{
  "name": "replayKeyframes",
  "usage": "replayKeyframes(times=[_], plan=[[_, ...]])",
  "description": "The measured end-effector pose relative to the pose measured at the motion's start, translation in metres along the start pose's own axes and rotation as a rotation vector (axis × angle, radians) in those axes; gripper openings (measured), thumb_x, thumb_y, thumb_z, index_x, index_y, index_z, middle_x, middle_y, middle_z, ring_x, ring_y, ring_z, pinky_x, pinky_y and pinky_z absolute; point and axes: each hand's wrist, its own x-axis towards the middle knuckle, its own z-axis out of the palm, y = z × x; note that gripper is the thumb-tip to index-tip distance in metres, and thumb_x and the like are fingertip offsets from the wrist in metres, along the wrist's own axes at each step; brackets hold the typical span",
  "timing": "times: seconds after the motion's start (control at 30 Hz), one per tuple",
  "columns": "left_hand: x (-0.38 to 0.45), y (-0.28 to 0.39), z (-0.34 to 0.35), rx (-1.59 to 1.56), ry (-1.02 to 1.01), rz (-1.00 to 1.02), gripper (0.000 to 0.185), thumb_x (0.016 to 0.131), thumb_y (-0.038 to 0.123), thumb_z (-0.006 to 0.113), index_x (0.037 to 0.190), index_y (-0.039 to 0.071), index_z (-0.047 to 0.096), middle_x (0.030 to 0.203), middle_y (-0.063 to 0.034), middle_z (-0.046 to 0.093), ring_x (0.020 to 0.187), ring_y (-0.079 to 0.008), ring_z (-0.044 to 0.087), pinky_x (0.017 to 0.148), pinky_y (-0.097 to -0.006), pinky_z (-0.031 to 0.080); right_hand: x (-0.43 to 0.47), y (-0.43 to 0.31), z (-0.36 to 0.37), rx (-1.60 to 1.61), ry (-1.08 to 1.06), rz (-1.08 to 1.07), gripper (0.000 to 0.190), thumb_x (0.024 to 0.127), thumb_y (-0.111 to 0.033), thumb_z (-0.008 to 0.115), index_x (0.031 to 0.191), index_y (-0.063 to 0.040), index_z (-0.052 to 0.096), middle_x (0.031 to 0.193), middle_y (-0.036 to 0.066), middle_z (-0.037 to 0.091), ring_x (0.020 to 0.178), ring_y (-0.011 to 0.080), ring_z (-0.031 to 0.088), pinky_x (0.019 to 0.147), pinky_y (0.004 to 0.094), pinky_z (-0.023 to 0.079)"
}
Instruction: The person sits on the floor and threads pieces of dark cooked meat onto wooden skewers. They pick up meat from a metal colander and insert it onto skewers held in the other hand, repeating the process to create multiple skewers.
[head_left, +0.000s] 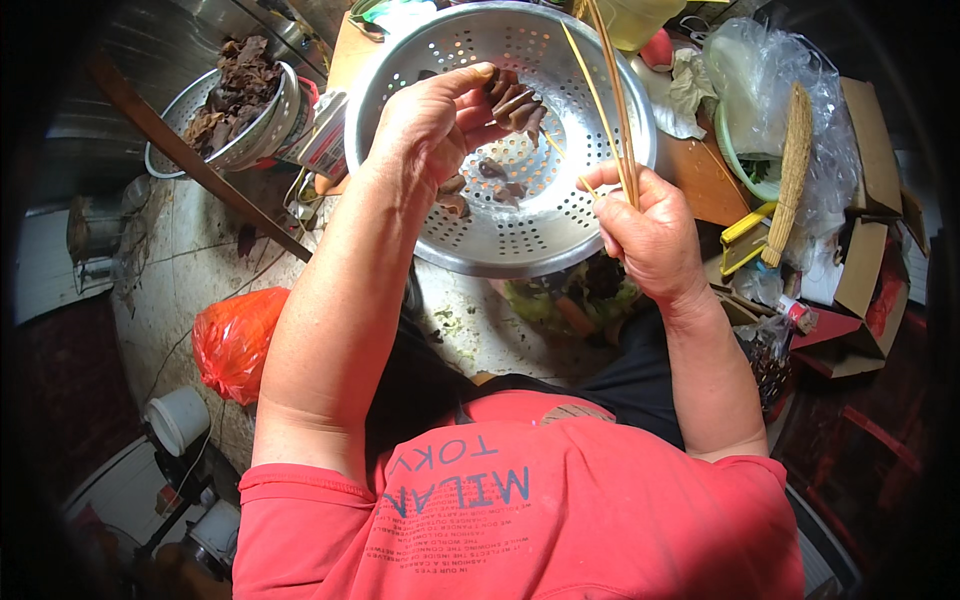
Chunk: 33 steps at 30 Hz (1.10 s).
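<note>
Over a large metal colander (450, 251), my left hand (439, 112) holds a bunch of dark brown wood ear fungus (516, 107) between thumb and fingers. My right hand (652, 225), at the colander's right rim, grips several thin bamboo skewers (616, 97). One skewer (559, 146) points left from the right hand towards the fungus; whether its tip goes through it is hard to tell. A few loose fungus pieces (504, 184) lie on the colander's perforated bottom, and more sit partly behind my left wrist.
Plastic baskets (259, 139) at the upper left hold a heap of dark fungus (238, 90). A red plastic bag (238, 341) is on the left. At the right are clear plastic bags (772, 90), a straw brush (791, 172) and a cardboard box (862, 262). Leafy scraps (544, 300) lie below the colander.
</note>
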Motion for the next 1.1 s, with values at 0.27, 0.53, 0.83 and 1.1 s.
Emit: replayKeyframes(times=[0.27, 0.53, 0.83, 1.1], plan=[[-0.003, -0.009, 0.006, 0.106, -0.041, -0.041, 0.024, 0.093, 0.015, 0.063, 0.108, -0.004, 0.063, 0.098, -0.0148, 0.070, 0.087, -0.0251, 0.071, 0.075, -0.0393, 0.063, 0.000, 0.003, 0.000, 0.027, 0.009, -0.003, 0.019, 0.089, -0.004, 0.053, 0.106, -0.003, 0.061, 0.067, -0.006, 0.050, 0.054, 0.0017, 0.043, 0.050, 0.0198, 0.035], [-0.024, -0.036, 0.016, 0.098, -0.187, -0.097, 0.021, 0.092, 0.013, 0.065, 0.109, 0.001, 0.062, 0.100, -0.0084, 0.069, 0.089, -0.0190, 0.070, 0.079, -0.0338, 0.059, 0.007, 0.006, 0.002, -0.006, 0.074, -0.023, 0.018, 0.090, -0.007, 0.054, 0.106, -0.003, 0.060, 0.069, -0.004, 0.054, 0.056, 0.0027, 0.047, 0.052, 0.0207, 0.038], [-0.019, -0.029, 0.013, 0.139, -0.180, 0.010, 0.041, 0.078, -0.008, 0.071, 0.116, 0.000, 0.058, 0.099, -0.0089, 0.063, 0.090, -0.0201, 0.066, 0.081, -0.0344, 0.055, 0.004, -0.003, 0.002, -0.015, 0.015, 0.094, 0.018, 0.094, -0.019, 0.059, 0.103, -0.004, 0.062, 0.066, 0.000, 0.059, 0.048, 0.0034, 0.048, 0.044, 0.0179, 0.039], [-0.013, -0.013, 0.010, 0.088, -0.184, 0.132, 0.049, 0.076, -0.011, 0.068, 0.122, -0.002, 0.055, 0.109, -0.0120, 0.065, 0.094, -0.0216, 0.066, 0.081, -0.0316, 0.055, 0.004, -0.004, 0.000, 0.039, -0.030, 0.090, 0.017, 0.096, -0.018, 0.060, 0.103, -0.003, 0.062, 0.067, 0.001, 0.060, 0.046, 0.0038, 0.049, 0.042, 0.0175, 0.039]])
